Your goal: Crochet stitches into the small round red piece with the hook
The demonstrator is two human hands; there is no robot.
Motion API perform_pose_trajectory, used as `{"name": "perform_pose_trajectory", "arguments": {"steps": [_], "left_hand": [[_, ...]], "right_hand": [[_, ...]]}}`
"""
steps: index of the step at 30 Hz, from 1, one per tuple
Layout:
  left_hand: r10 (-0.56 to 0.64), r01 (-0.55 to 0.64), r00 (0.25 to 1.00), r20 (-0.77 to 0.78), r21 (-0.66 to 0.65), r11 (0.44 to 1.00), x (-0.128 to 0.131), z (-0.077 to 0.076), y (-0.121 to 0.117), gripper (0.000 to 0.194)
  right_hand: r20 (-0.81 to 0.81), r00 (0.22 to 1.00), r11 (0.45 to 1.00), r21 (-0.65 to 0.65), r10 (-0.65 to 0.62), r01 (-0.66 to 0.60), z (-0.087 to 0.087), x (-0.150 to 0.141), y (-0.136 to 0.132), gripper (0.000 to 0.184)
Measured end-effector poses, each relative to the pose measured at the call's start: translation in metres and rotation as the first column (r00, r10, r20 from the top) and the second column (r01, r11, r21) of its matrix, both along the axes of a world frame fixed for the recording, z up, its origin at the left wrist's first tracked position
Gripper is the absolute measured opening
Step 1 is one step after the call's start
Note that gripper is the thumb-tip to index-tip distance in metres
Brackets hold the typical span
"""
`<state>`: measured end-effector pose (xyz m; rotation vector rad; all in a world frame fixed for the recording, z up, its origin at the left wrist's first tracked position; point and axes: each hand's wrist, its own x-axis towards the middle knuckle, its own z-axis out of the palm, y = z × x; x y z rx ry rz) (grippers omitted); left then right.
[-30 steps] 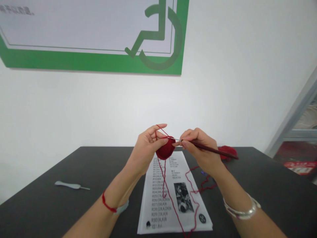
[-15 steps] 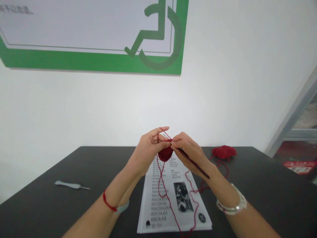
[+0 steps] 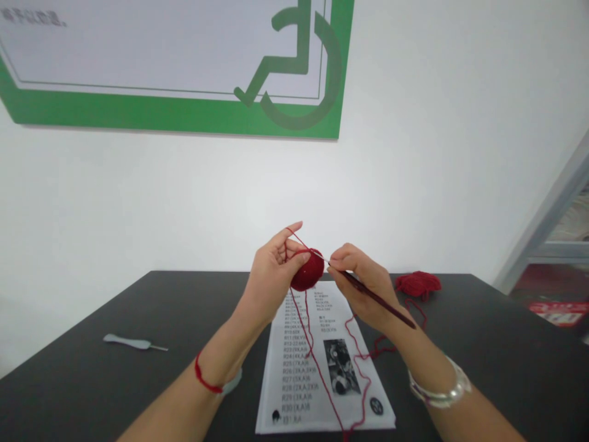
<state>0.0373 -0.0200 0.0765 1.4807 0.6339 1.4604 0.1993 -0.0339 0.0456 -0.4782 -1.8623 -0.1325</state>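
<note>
Left hand (image 3: pixel 271 276): thumb and fingers closed on a rounded red crocheted piece (image 3: pixel 310 271), index finger raised with yarn passing over it. Right hand (image 3: pixel 365 288): fingers closed pen-fashion round a dark-handled crochet hook (image 3: pixel 392 309), its metal end at the upper edge of the piece. The piece sits between the hands, held up above printed sheets (image 3: pixel 317 402); whether the hook end is through a stitch cannot be told. Likely faults: a loop slipping off the hook, should the raised finger let the yarn go slack; a split or missed stitch, should the tip enter off line; uneven tension, should the strand drag. Snag risk: loose red yarn (image 3: pixel 378 352), trailing in bends below the hands, across the sheets and beneath the right forearm, where it could catch or tangle. Yarn bundle (image 3: pixel 418 285): red, on the counter (image 3: pixel 83 374), beyond the right hand and to its right. Second tool, pale handle with thin metal end (image 3: pixel 133 342): lying left of the left forearm, well out of the way. Sheets: directly below the hands, lines of text and a dark photo, partly crossed by yarn. Bracelet (image 3: pixel 439 393): silver-coloured, right wrist, a possible catch for loose strands.
</note>
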Motion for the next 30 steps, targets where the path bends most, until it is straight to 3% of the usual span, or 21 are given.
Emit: {"name": "perform_pose_trajectory", "arguments": {"steps": [4,10,13,16,18,19,20,22,23,24,25,27,28,30], "left_hand": [[0.069,-0.059,0.993,-0.096,0.104,0.993,-0.001,-0.002,0.001,0.045],[0.132,-0.073,0.965,-0.228,0.25,0.966,-0.003,-0.007,0.004,0.034],[0.118,-0.061,0.965,-0.233,0.24,0.969,-0.004,-0.006,0.005,0.029],[0.036,-0.009,0.985,-0.167,0.161,0.987,-0.003,-0.003,0.002,0.032],[-0.026,0.035,0.995,-0.1,0.086,0.996,0.0,-0.003,-0.001,0.04],[-0.06,0.063,0.996,-0.068,0.048,0.997,0.001,-0.003,-0.002,0.044],[-0.093,0.094,0.995,-0.036,0.009,0.996,0.003,-0.004,-0.004,0.048],[-0.168,0.17,0.985,0.04,-0.072,0.983,0.005,-0.005,-0.004,0.054],[-0.212,0.221,0.974,0.082,-0.116,0.968,0.005,-0.006,-0.004,0.056],[-0.257,0.274,0.959,0.12,-0.157,0.949,0.005,-0.007,-0.002,0.057],[-0.298,0.324,0.943,0.151,-0.193,0.926,0.004,-0.007,-0.001,0.057],[-0.356,0.394,0.916,0.186,-0.243,0.886,0.002,-0.008,0.003,0.056],[-0.368,0.409,0.91,0.191,-0.259,0.875,0.0,-0.007,0.005,0.056],[-0.364,0.406,0.911,0.192,-0.272,0.873,-0.003,-0.006,0.008,0.057]], "right_hand": [[0.08,0.997,0.997,-0.081,0.002,0.004,0.007,0.007,-0.007,0.016],[-0.13,0.987,0.929,-0.344,0.099,-0.138,0.011,0.015,-0.01,0.016],[-0.28,0.939,0.867,-0.398,0.197,-0.3,0.011,0.017,-0.003,0.015],[-0.459,0.827,0.754,-0.402,0.324,-0.519,0.008,0.012,0.005,0.014],[-0.521,0.771,0.702,-0.39,0.366,-0.596,0.004,0.004,0.009,0.012],[-0.519,0.774,0.712,-0.382,0.362,-0.589,0.001,0.0,0.011,0.01],[-0.501,0.8,0.767,-0.351,0.331,-0.537,-0.002,-0.004,0.012,0.01],[-0.367,0.91,0.93,-0.23,0.192,-0.288,-0.01,-0.01,0.014,0.011],[-0.275,0.957,0.985,-0.109,0.097,-0.131,-0.014,-0.011,0.016,0.013],[-0.189,0.982,0.999,0.042,0.003,0.005,-0.018,-0.012,0.017,0.016],[-0.124,0.99,0.978,0.189,-0.069,0.091,-0.02,-0.012,0.019,0.02],[-0.074,0.993,0.935,0.336,-0.09,0.109,-0.023,-0.01,0.021,0.025],[-0.092,0.995,0.954,0.293,-0.045,0.07,-0.022,-0.009,0.021,0.025],[-0.19,0.975,0.993,0.048,0.117,-0.109,-0.017,-0.005,0.02,0.018]]}}
